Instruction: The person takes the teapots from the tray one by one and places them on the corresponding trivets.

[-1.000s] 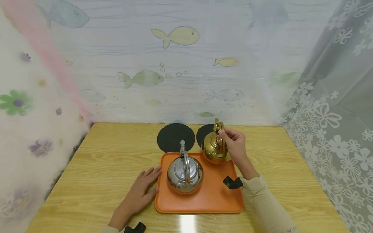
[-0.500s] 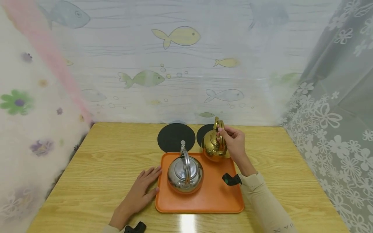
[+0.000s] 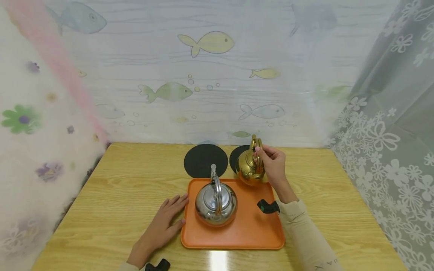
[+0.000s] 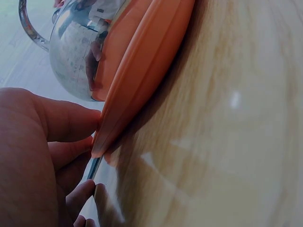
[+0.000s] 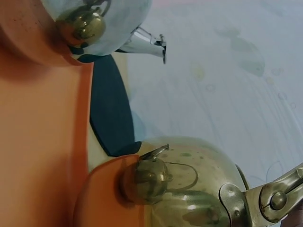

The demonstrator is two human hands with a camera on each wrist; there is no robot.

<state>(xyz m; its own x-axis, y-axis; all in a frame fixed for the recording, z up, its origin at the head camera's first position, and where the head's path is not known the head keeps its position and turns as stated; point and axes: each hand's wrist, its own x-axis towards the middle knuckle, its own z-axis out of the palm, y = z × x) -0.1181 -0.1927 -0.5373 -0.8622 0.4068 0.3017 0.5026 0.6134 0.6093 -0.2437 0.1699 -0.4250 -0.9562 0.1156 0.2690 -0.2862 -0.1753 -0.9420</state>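
Observation:
My right hand [image 3: 275, 165] grips the upright handle of a shiny gold kettle [image 3: 245, 165], which overlaps the far right edge of an orange tray [image 3: 254, 233] and part of a black disc. The right wrist view shows that kettle's rounded body [image 5: 199, 165] and handle hinge up close, the hand itself almost wholly out of sight. A silver kettle [image 3: 207, 214] stands on the left half of the tray, spout pointing away. Beside it, my left hand [image 3: 159, 227] lies with extended fingers on the table, thumb and fingertips touching the tray's left rim [image 4: 142, 71].
Two black round mats, a left one [image 3: 203, 160] and a right one [image 3: 235, 153] partly behind the gold kettle, lie along the back of the wooden table [image 3: 129, 177]. A fish-patterned sheet [image 3: 217, 94] rises right behind them. Flowered sheets hang at both sides.
My right hand has carried the gold kettle slightly away from me, toward the back of the table. The left hand, tray and silver kettle have stayed in place.

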